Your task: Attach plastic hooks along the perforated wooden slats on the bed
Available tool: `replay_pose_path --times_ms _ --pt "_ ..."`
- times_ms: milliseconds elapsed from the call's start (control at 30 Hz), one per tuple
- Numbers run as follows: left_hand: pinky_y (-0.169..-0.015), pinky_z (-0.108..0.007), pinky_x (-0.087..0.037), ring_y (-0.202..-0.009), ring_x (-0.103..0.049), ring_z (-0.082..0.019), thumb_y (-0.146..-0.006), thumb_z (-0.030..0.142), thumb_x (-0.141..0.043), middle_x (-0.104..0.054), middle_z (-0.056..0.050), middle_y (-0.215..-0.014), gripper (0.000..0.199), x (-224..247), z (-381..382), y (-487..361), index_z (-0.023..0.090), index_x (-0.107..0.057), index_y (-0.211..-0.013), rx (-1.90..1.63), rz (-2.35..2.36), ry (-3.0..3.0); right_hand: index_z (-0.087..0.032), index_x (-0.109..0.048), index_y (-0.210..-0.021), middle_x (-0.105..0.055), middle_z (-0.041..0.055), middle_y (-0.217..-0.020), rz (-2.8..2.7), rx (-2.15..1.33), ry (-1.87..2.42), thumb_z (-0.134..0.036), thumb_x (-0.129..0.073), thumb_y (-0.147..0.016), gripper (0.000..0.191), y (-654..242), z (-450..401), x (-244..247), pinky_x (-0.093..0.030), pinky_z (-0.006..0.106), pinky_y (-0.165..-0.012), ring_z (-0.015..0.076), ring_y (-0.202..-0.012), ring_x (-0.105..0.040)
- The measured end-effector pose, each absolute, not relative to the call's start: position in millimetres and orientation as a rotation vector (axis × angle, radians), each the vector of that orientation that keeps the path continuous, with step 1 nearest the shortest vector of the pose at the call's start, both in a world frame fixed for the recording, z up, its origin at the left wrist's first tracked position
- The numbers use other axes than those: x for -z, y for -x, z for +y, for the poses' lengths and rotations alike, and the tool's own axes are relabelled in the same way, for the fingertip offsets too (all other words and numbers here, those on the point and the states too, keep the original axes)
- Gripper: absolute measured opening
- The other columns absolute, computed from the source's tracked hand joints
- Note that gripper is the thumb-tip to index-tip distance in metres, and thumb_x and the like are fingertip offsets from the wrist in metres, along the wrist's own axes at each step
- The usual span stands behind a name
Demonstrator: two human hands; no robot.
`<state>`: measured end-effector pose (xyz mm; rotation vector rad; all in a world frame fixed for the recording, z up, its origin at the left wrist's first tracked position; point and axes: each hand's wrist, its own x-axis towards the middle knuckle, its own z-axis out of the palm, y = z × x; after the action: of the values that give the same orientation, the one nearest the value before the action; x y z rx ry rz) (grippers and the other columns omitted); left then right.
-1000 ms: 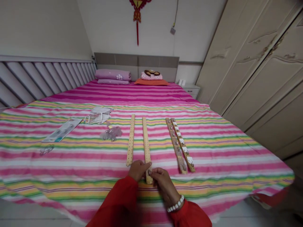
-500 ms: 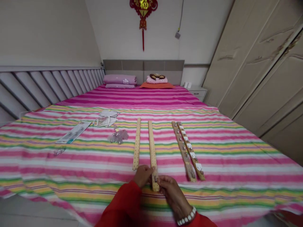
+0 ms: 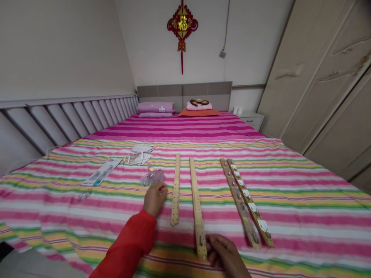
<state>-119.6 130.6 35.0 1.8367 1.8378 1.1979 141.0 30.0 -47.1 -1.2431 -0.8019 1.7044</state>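
Observation:
My left hand (image 3: 155, 197) is at the near edge of a clear plastic bag of small metal parts (image 3: 153, 176); its fingers are curled and what they hold, if anything, is hidden. My right hand (image 3: 222, 253) lies beside the near end of a perforated wooden strip (image 3: 196, 197), its fingers bent close to a metal clip (image 3: 201, 240) on the strip. Whether those fingers grip anything is unclear. A second perforated strip (image 3: 176, 193) lies to the left, with no clips on it.
Two strips carrying metal clips (image 3: 239, 197) and white pieces (image 3: 253, 207) lie at the right. On the left are a flat packet (image 3: 102, 172), wire pieces (image 3: 85, 195) and white packets (image 3: 140, 155). Folded bedding (image 3: 156, 107) sits by the headboard (image 3: 207, 92).
My left hand has left the middle strip and moved forward and left to the plastic bag. My right hand has drawn slightly away from the clip. The camera view has shifted.

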Motion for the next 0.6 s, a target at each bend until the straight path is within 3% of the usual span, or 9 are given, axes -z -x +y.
replay_pose_path --times_ms 67,133,300,400,500,600 --pt "-0.085 -0.038 -0.043 -0.095 -0.059 -0.027 -0.067 0.013 -0.054 -0.067 -0.012 -0.093 0.022 -35 152 134 0.016 -0.07 -0.083 -1.166 2.03 -2.072 -0.016 -0.067 -0.068 -0.057 -0.0009 -0.047 -0.836 -1.63 1.263 -0.059 -0.073 -0.058 0.045 -144 32 48 -0.027 0.018 -0.035 0.0066 -0.034 -0.041" --pt "-0.087 -0.039 -0.041 -0.1 -0.056 -0.029 -0.067 0.008 -0.053 -0.066 -0.013 -0.1 0.027 -31 168 143 0.017 -0.071 -0.085 -1.033 2.174 -2.198 -0.016 -0.066 -0.068 -0.054 -0.0019 -0.045 -0.875 -1.577 1.255 -0.061 -0.072 -0.06 0.045 -146 34 47 -0.024 0.018 -0.036 0.0058 -0.034 -0.037" --pt "-0.087 -0.041 -0.039 -0.104 -0.053 -0.029 -0.073 0.011 -0.055 -0.065 -0.012 -0.107 0.019 -23 182 152 0.02 -0.071 -0.08 -0.874 2.267 -2.264 -0.017 -0.069 -0.071 -0.06 0.0011 -0.054 -0.919 -1.489 1.26 -0.061 -0.073 -0.06 0.045 -150 36 39 -0.025 0.021 -0.038 0.008 -0.039 -0.04" --pt "-0.09 -0.042 -0.039 -0.104 -0.054 -0.029 -0.073 0.016 -0.059 -0.067 -0.01 -0.102 0.014 -27 183 153 0.021 -0.071 -0.076 -1.041 2.218 -2.158 -0.017 -0.069 -0.071 -0.061 0.0015 -0.057 -0.926 -1.463 1.254 -0.059 -0.073 -0.06 0.044 -149 37 33 -0.027 0.021 -0.04 0.0085 -0.041 -0.043" --pt "-0.09 -0.041 -0.043 -0.096 -0.058 -0.026 -0.068 0.022 -0.066 -0.069 -0.008 -0.091 0.005 -34 181 152 0.02 -0.07 -0.071 -1.43 2.062 -1.799 -0.016 -0.068 -0.069 -0.06 0.0014 -0.056 -0.944 -1.458 1.235 -0.061 -0.073 -0.059 0.047 -147 41 25 -0.029 0.022 -0.041 0.0091 -0.043 -0.045" --pt "-0.076 -0.033 -0.05 -0.079 -0.063 -0.021 -0.059 0.029 -0.075 -0.069 -0.006 -0.076 0.018 -41 173 145 0.016 -0.069 -0.07 -1.645 1.728 -1.258 -0.015 -0.068 -0.069 -0.06 0.0014 -0.056 -0.944 -1.466 1.233 -0.066 -0.074 -0.052 0.054 -145 48 15 -0.029 0.023 -0.04 0.009 -0.04 -0.043"
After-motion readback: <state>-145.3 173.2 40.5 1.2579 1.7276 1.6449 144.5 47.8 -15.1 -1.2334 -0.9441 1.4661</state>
